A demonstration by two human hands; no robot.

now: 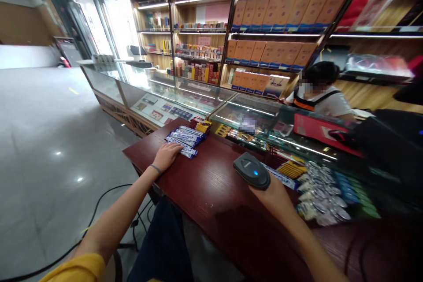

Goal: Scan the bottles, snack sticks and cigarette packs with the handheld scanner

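Note:
My left hand (168, 155) lies on the dark red tabletop (211, 185), its fingers stretched out and touching the near end of a pile of slim blue-and-white packets (187, 141). Just behind that pile sit several red-and-yellow packets (201, 124). In my right hand (269, 191) is a black barcode scanner (251, 171) with a lit blue light, raised above the table. My right fingers are mostly hidden beneath it. Beyond this hand lie another blue-and-white packet (282, 178), more red-and-yellow packets (289, 163) and rows of clear-wrapped round items (320, 194).
Glass display counters (185, 92) run along the far side. A person (319, 92) sits behind them, near a red mat (325, 134) with a mouse. Shelves hold orange boxes (280, 11). Green packets (361, 194) lie at the right; a black cable (99, 202) hangs at the left.

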